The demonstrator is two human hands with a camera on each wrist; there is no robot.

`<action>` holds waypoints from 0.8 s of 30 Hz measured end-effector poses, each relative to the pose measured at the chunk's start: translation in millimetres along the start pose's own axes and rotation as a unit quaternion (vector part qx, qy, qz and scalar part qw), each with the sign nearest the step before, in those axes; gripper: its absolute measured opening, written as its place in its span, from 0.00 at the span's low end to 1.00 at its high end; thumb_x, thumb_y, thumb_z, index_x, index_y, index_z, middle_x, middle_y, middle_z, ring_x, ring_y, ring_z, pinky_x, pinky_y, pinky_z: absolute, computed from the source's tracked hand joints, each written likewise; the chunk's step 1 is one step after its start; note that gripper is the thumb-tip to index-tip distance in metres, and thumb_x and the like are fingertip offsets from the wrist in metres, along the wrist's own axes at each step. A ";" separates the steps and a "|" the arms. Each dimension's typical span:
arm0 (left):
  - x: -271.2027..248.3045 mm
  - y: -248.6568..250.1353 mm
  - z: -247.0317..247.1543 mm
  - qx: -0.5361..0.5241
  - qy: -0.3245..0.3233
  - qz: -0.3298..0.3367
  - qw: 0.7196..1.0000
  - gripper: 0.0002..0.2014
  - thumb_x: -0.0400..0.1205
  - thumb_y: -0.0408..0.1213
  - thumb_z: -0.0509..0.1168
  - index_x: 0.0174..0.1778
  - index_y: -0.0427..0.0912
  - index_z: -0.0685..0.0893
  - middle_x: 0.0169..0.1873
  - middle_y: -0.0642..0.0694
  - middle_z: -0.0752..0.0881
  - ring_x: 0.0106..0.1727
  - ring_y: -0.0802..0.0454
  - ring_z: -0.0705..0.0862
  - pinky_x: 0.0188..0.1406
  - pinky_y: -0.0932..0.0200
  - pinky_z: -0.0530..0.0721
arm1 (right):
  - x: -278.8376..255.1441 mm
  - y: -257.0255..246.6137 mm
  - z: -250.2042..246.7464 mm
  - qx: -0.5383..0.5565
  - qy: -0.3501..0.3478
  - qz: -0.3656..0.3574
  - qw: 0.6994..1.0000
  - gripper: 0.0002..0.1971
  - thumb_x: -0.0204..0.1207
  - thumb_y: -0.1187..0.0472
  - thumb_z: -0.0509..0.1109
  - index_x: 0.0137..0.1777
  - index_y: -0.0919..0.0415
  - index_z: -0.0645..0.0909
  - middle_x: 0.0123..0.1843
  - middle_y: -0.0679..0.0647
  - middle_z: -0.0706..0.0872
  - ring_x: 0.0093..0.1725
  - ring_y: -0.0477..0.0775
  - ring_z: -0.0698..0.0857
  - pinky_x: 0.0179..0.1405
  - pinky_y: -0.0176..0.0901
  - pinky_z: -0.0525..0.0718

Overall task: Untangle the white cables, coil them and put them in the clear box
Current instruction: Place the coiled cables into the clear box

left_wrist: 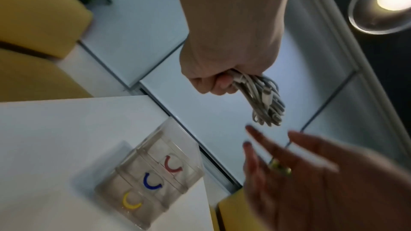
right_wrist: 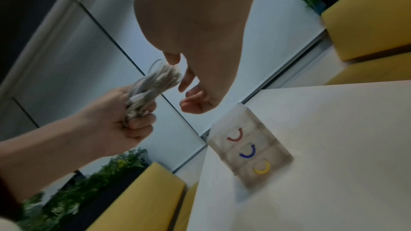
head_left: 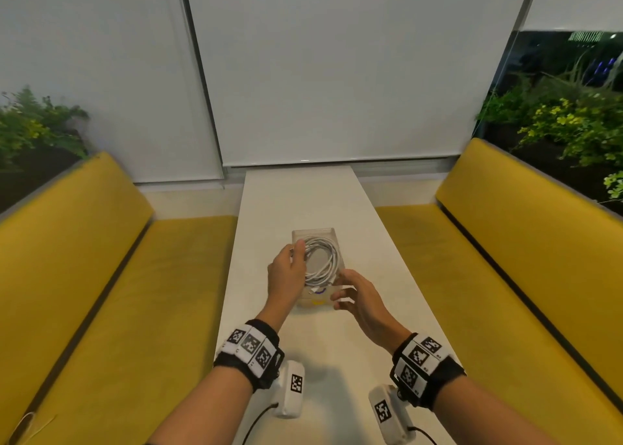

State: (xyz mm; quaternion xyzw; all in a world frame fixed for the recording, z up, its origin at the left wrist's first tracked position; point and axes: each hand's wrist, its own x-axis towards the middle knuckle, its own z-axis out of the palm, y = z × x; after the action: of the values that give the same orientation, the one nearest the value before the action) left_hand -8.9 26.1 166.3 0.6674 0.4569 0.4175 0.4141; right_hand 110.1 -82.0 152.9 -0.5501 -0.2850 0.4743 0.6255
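- While the left hand curls its fingers round the white cables, the bundle hangs as one tidy coil past the knuckles, above the clear box; gripping it at one side probably keeps the loops from springing apart.
- Just beside that coil, the right hand holds nothing, its fingers spread and loosely bent, seemingly ready to steady the loops or the box.
- Below both sets of fingertips the clear box stands on the white table, and the wrist views show its compartments, marked with a red, a blue and a yellow arc, without any cable in them.
- By my judgement the coiling is done, and lowering the coil into the box is what remains.
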 end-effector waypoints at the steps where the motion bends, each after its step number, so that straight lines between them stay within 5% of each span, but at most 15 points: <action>1: 4.0 -4.3 -4.3 -0.013 -0.001 -0.016 1.000 0.20 0.89 0.55 0.56 0.40 0.47 0.83 0.38 0.45 0.88 0.44 0.41 0.88 0.47 0.44 0.85 | 2.7 4.6 -3.4 -0.008 0.007 0.017 1.000 0.15 0.84 0.55 0.62 0.54 0.65 0.86 0.43 0.56 0.85 0.36 0.52 0.82 0.37 0.44 0.80; 5: 16.5 -16.5 -15.3 -0.033 0.000 -0.051 0.998 0.20 0.89 0.55 0.56 0.41 0.46 0.84 0.38 0.46 0.87 0.45 0.41 0.88 0.47 0.46 0.85 | 31.0 35.4 -15.2 -0.082 0.059 0.085 0.991 0.12 0.83 0.61 0.64 0.56 0.68 0.86 0.39 0.58 0.84 0.32 0.51 0.79 0.33 0.41 0.77; 14: 34.4 -24.1 -21.4 -0.033 -0.013 -0.044 0.998 0.22 0.89 0.57 0.55 0.41 0.45 0.84 0.34 0.49 0.85 0.37 0.49 0.81 0.42 0.48 0.79 | 111.6 85.1 -2.2 -0.055 0.161 0.135 0.976 0.09 0.80 0.69 0.64 0.39 0.68 0.82 0.34 0.62 0.82 0.28 0.56 0.79 0.28 0.46 0.83; 19: 41.4 -31.5 -26.7 -0.038 0.003 -0.055 0.998 0.22 0.85 0.62 0.56 0.39 0.50 0.84 0.36 0.49 0.87 0.40 0.47 0.84 0.48 0.40 0.85 | 122.7 102.9 7.1 0.005 0.199 0.144 0.969 0.08 0.78 0.64 0.72 0.40 0.69 0.82 0.36 0.62 0.85 0.32 0.59 0.84 0.36 0.55 0.91; 24: 37.6 -43.8 -30.1 -0.036 0.009 -0.073 0.997 0.22 0.83 0.63 0.56 0.38 0.51 0.84 0.35 0.50 0.86 0.40 0.46 0.84 0.43 0.43 0.83 | 129.1 111.0 14.0 0.049 0.234 0.169 0.956 0.12 0.68 0.57 0.82 0.46 0.65 0.87 0.38 0.60 0.90 0.29 0.57 0.84 0.29 0.46 0.87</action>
State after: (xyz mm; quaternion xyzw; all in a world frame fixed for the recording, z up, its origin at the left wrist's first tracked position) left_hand -39.9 77.7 141.4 0.6132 0.4926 0.4083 0.4632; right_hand 116.8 34.8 28.5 -0.6544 -0.0097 0.4444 0.6118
